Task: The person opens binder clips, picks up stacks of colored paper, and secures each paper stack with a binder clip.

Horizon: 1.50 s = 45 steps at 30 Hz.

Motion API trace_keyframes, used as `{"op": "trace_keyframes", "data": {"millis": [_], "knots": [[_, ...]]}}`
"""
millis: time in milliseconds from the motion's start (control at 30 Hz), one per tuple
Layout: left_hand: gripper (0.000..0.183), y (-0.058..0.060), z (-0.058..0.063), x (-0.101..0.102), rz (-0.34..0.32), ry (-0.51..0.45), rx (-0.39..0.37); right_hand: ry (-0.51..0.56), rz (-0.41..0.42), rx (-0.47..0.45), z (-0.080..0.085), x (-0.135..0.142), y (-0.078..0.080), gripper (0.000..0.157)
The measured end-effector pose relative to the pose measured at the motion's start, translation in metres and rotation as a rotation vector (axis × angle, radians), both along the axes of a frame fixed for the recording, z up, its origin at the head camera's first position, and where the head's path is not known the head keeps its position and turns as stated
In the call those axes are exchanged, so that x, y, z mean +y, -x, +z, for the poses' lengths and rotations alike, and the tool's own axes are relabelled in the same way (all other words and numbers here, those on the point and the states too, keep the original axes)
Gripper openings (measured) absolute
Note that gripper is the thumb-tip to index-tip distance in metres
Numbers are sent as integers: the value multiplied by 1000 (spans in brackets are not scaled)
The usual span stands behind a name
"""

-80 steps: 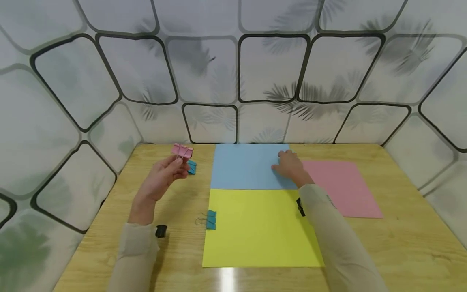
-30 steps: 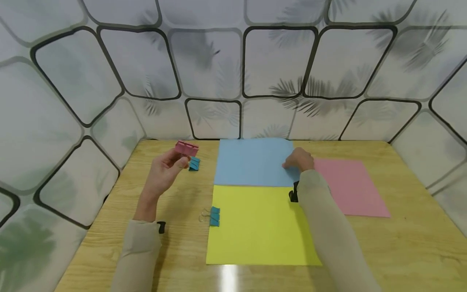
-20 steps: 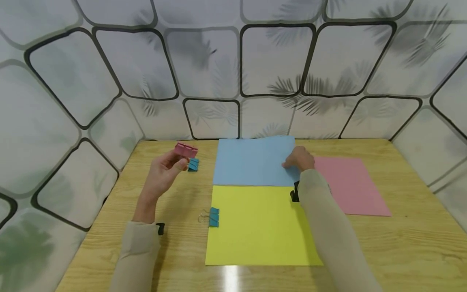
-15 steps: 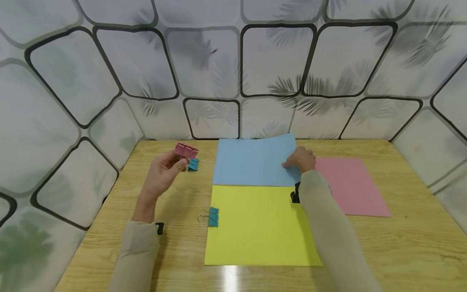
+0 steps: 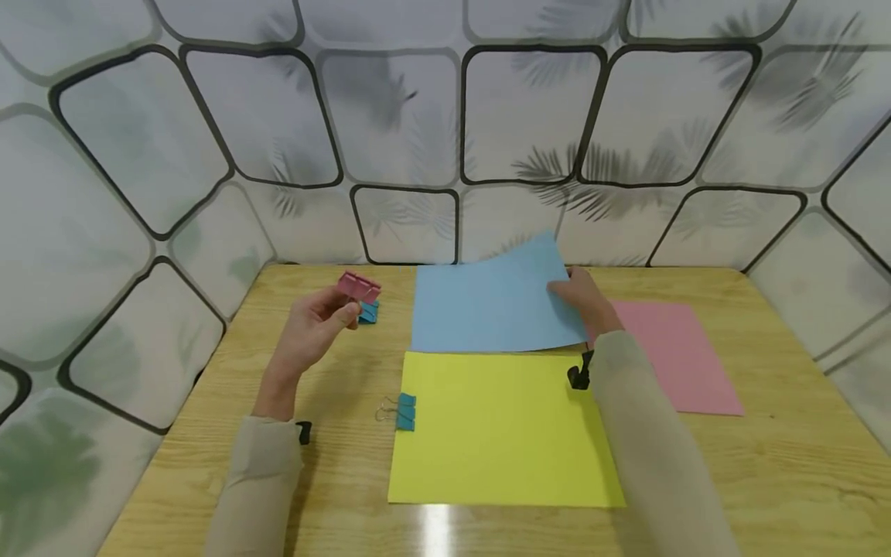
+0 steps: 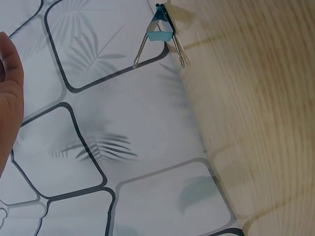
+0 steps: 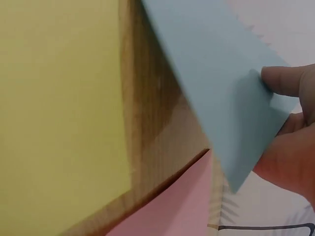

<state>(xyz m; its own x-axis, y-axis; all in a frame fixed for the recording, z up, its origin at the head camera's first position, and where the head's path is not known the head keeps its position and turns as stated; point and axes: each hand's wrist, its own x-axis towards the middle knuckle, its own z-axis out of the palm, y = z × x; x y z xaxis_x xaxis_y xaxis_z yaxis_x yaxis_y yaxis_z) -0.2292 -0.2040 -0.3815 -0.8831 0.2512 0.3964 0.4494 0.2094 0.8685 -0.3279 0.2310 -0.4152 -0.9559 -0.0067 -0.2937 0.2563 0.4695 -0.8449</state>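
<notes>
Blue paper [image 5: 487, 305] has lifted higher on the right, pinched in the grip of the right hand [image 5: 585, 296]. The left hand [image 5: 313, 329] pinches a pink clip [image 5: 359, 287] above the worktop [image 5: 786, 472].

The left hand [image 5: 309, 329] partly hides the far teal clip [image 5: 370, 312], and the right sleeve [image 5: 650, 433] covers part of the pink sheet [image 5: 694, 362].

Person's bare left hand [image 5: 312, 329], beige fabric left sleeve [image 5: 256, 487] creased below the cuff, small black piece [image 5: 304, 432] beside it, bare right hand [image 5: 588, 299], matching beige right sleeve [image 5: 650, 425], black angular fitting [image 5: 580, 374] at its cuff
</notes>
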Motion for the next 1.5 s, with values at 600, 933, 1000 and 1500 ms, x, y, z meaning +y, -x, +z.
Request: {"op": "trace_keyframes", "data": {"millis": [600,933,1000,1500], "knots": [[29,-1,0,-5,83,-33,-107,364,-5,85,13,21,-29,72],[28,-2,-4,-4,-115,-445,-145,699,-225,190,24,45,-84,75],[31,-2,-3,-3,-176,-493,-131,702,-193,199,25,51,-91,66],[27,-8,13,7,-347,-212,-253,729,18,315,55,58,-117,24]]}}
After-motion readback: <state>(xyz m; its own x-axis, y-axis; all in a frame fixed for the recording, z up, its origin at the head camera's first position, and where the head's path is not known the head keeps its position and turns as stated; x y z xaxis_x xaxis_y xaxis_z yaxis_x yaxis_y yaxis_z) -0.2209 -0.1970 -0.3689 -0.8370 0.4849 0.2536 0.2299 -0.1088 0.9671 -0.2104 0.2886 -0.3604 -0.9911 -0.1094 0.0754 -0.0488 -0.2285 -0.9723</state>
